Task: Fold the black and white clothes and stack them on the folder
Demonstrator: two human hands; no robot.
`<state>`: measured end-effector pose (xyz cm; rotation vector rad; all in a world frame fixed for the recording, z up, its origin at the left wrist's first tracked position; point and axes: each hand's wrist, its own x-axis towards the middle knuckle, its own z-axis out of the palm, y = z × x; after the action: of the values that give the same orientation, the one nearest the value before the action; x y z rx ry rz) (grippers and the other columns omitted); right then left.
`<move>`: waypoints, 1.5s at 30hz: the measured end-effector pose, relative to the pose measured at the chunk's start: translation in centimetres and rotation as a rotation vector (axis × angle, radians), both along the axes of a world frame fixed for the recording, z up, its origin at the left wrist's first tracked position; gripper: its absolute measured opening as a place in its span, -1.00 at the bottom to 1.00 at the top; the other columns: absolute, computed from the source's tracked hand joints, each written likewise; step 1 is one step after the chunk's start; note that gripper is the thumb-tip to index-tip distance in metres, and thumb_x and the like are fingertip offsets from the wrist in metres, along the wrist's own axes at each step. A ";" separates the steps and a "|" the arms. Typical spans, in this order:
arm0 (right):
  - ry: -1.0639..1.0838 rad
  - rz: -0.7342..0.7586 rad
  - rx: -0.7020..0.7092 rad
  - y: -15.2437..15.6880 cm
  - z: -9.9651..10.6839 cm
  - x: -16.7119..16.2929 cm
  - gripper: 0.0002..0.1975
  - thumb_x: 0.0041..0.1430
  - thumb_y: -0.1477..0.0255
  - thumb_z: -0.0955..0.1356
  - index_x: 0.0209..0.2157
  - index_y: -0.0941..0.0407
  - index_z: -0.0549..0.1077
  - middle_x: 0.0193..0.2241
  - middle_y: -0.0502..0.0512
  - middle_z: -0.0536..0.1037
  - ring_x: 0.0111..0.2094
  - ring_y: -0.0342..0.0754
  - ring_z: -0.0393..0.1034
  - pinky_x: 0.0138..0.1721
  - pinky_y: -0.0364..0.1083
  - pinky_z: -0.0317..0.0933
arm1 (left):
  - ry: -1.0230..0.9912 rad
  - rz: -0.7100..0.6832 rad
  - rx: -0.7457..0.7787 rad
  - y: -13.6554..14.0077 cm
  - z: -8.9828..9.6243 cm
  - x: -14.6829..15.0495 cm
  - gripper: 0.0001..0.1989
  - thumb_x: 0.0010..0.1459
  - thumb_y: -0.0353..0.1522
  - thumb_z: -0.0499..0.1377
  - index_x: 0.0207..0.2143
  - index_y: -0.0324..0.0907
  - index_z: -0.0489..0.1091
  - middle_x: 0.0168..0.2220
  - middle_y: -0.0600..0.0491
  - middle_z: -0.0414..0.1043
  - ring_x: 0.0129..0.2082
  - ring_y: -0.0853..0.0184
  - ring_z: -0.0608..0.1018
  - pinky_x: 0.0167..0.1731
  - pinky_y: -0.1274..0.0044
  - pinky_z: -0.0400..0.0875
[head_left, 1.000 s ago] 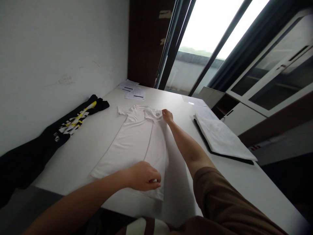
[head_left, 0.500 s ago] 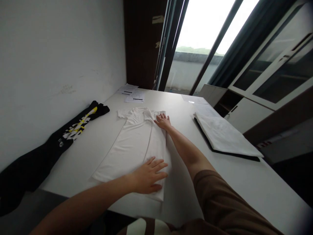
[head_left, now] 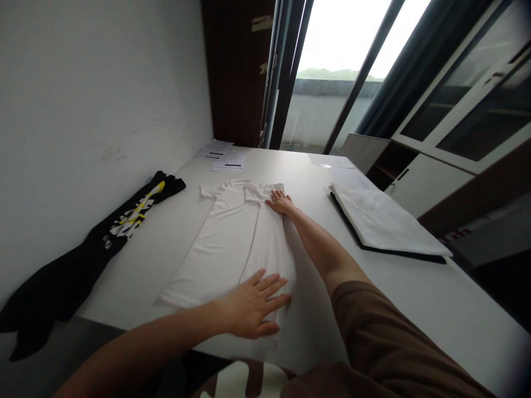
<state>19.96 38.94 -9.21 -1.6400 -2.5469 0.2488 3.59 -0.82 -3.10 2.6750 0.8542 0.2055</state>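
A white T-shirt (head_left: 211, 246) lies on the white table, its right side folded over lengthwise so that one sleeve rests across the upper part. My left hand (head_left: 253, 304) is flat on the shirt near its hem, fingers spread toward the right edge. Farther up, my right hand (head_left: 282, 202) lies on the folded edge just beside the sleeve, with its fingers stretched out. Both palms press downward and neither grips the cloth. The other short sleeve points left, and part of the hem is hidden under my left hand and forearm.
A black garment with a yellow and white print (head_left: 95, 243) lies along the wall, hanging over the table's near edge. Folded white cloth (head_left: 385, 221) rests on black cloth at the right. Papers (head_left: 226, 160) lie at the far left corner; cabinets (head_left: 440, 182) stand beyond the table.
Both hands have shifted slightly to the right over the folded side of the shirt, staying flat. The view has turned a little.
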 end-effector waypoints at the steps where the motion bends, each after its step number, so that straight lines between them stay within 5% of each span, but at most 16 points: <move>1: 0.002 -0.006 -0.003 -0.1 0.1 0.1 -0.18 0.42 -0.08 0.13 0.48 0.14 -0.01 0.47 0.34 -0.09 0.48 0.22 -0.25 0.40 0.29 -0.25 | -0.001 -0.007 0.001 -0.2 0.2 0.1 -0.29 0.44 0.01 -0.05 0.47 -0.15 0.00 0.51 -0.16 -0.18 0.50 0.00 -0.06 0.42 0.04 -0.21; 6: -0.002 -0.009 0.045 -2.0 0.9 -1.5 -0.25 0.41 -0.03 0.20 0.45 0.08 0.10 0.46 0.32 -0.01 0.47 0.25 -0.24 0.39 0.34 -0.26 | 0.010 -0.013 0.016 -0.4 0.4 0.2 -0.29 0.45 0.01 -0.05 0.48 -0.16 0.00 0.51 -0.16 -0.17 0.50 0.01 -0.06 0.42 0.04 -0.16; 11: 0.010 0.216 0.030 -4.1 0.7 -4.6 -0.47 0.47 0.20 0.19 0.40 -0.07 0.24 0.45 0.16 0.07 0.45 0.16 -0.10 0.39 0.26 -0.14 | 0.008 -0.010 0.012 -0.3 0.3 0.2 -0.29 0.44 0.01 -0.04 0.48 -0.15 0.01 0.51 -0.16 -0.19 0.49 -0.01 -0.06 0.41 0.02 -0.16; 18: 0.033 0.253 -0.001 -4.8 0.8 -5.1 -0.47 0.50 0.13 0.16 0.42 -0.16 0.19 0.47 0.09 -0.01 0.47 0.24 -0.17 0.38 0.38 -0.22 | 0.013 -0.020 -0.028 0.0 0.2 0.2 -0.27 0.42 0.01 0.01 0.47 -0.13 0.00 0.51 -0.15 -0.20 0.50 -0.01 -0.09 0.42 0.03 -0.20; 26: 0.146 0.254 0.051 -5.1 1.0 -1.7 -0.50 0.50 0.26 0.15 0.38 -0.06 0.28 0.42 0.05 0.15 0.43 0.10 0.01 0.40 0.17 -0.06 | -0.062 -0.010 -0.078 0.4 0.0 0.0 -0.30 0.41 -0.02 0.06 0.46 -0.09 0.03 0.50 -0.14 -0.13 0.49 0.01 -0.03 0.42 0.03 -0.14; 33: 0.161 0.283 0.115 -8.1 -0.7 3.9 -0.40 0.47 0.05 0.19 0.41 -0.01 0.24 0.42 0.13 0.14 0.43 0.16 0.00 0.40 0.18 -0.02 | -0.095 0.214 -0.056 1.8 0.1 -0.6 -0.38 0.37 -0.22 0.15 0.41 -0.14 0.13 0.49 -0.13 -0.06 0.49 0.07 0.00 0.44 0.12 -0.10; 38: 0.136 0.320 0.111 -11.3 -1.0 5.1 -0.40 0.49 0.02 0.14 0.42 -0.06 0.22 0.44 0.11 0.08 0.45 0.16 -0.10 0.41 0.24 -0.12 | 0.028 0.146 -0.004 1.2 -0.9 -0.5 -0.29 0.39 -0.08 0.11 0.46 -0.14 0.04 0.51 -0.17 -0.18 0.50 -0.02 -0.08 0.42 0.04 -0.19; 45: 0.083 0.321 0.051 -11.9 0.2 4.6 -0.47 0.50 0.07 0.16 0.40 -0.16 0.24 0.46 0.09 0.03 0.47 0.20 -0.16 0.39 0.31 -0.17 | 0.040 0.069 0.035 -0.3 -0.8 0.0 -0.37 0.47 -0.04 -0.06 0.47 -0.06 0.01 0.52 -0.11 -0.22 0.50 0.00 -0.11 0.42 0.03 -0.25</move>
<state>24.57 27.08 -9.01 -1.1716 -2.7158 0.2677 3.61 -1.15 -3.89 2.6921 0.9650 0.1859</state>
